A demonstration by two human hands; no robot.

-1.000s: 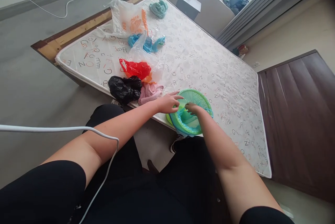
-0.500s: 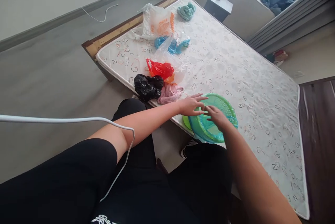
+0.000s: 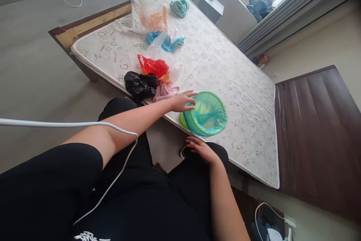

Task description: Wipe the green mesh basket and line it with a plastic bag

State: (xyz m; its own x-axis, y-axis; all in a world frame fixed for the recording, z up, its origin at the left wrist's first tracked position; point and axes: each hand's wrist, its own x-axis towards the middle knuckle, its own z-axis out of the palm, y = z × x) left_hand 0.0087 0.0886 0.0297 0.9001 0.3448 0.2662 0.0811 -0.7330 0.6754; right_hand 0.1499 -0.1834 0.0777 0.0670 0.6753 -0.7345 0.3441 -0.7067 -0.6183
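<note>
A green mesh basket (image 3: 221,100), lined with a thin blue plastic bag (image 3: 216,120), stands tilted at the mattress's near edge. At its left rim is my left hand (image 3: 182,102), fingers stretched out and apart; whether they touch the rim I cannot tell. My right hand (image 3: 203,150) is below the basket, over my dark-clothed knee, with loosely spread fingers and nothing held. Left of my left hand lie a pink cloth (image 3: 165,91) and a crumpled black plastic bag (image 3: 139,85).
On the patterned mattress (image 3: 239,83) lie a red bag (image 3: 153,66), a blue bag (image 3: 169,41), a white bag with orange print (image 3: 146,13) and a green rolled cloth (image 3: 179,7). A white cable (image 3: 64,124) crosses before my left arm. A dark headboard (image 3: 316,139) stands right.
My right hand has moved away from the basket's opening, down toward my knee. My left hand stays by the rim. The view has turned rightward, showing more of the headboard.
</note>
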